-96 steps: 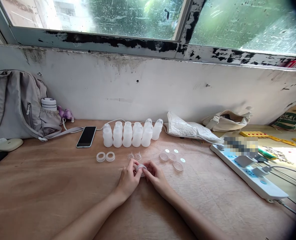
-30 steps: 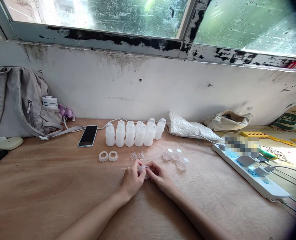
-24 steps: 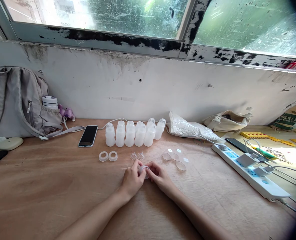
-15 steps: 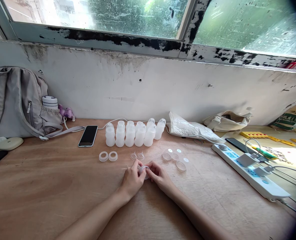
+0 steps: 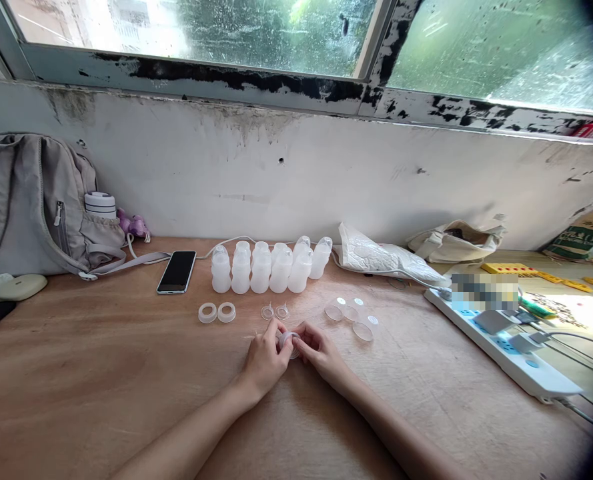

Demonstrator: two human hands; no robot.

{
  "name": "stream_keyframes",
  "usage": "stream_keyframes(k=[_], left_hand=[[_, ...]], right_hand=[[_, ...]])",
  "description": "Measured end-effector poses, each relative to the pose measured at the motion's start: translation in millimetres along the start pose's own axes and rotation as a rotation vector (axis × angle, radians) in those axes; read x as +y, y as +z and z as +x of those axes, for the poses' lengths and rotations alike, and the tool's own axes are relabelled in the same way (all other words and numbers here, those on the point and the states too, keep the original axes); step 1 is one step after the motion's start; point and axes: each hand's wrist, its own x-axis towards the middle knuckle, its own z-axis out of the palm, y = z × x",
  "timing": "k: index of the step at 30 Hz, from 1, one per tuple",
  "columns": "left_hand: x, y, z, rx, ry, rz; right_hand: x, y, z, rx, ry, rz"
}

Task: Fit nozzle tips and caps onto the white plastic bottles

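Observation:
My left hand point(image 5: 267, 353) and my right hand point(image 5: 317, 350) meet over the table, fingers pinched around a translucent white bottle collar ring point(image 5: 289, 337). A clear round part seems to sit at its lower side, mostly hidden by my fingers. Just beyond my hands lie two clear silicone nipples point(image 5: 281, 311) with round bases. Two more white collar rings point(image 5: 226, 312) rest to the left. On the right are several clear discs point(image 5: 362, 331) and small white-marked round pieces point(image 5: 373, 320). Behind them stand several frosted baby bottles point(image 5: 261, 270), some with clear caps on top.
A phone point(image 5: 176, 272) lies left of the bottles, near a grey backpack point(image 5: 16, 200). At the right are a white padded bag point(image 5: 381, 257), a beige pouch point(image 5: 456, 243) and a power strip point(image 5: 551, 383) with chargers and cables. A wall and window close off the back.
Almost nothing differs. Both hands keep the same place and grip on the collar ring, and the things on the table have not moved.

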Motion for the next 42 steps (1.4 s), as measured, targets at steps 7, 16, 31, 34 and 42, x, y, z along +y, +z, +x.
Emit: stream_keyframes(k=[7, 16, 31, 34, 42], left_hand=[[-1, 0.1, -1, 0.001, 0.012, 0.018], [-1, 0.2, -1, 0.015, 0.018, 0.096], [10, -6.4, -1, -0.049, -0.003, -0.038], [12, -6.7, -1, -0.067, 0.009, -0.057], [12, -3.4, 0, -0.08, -0.023, -0.041]], right_hand=[[0, 0, 0, -0.003, -0.001, 0.021], [2, 1, -1, 0.003, -0.025, 0.026], [2, 5, -4, 0.128, -0.057, -0.044], [0, 5, -5, 0.152, -0.04, -0.015], [-6, 5, -8, 0.184, -0.088, -0.116]])
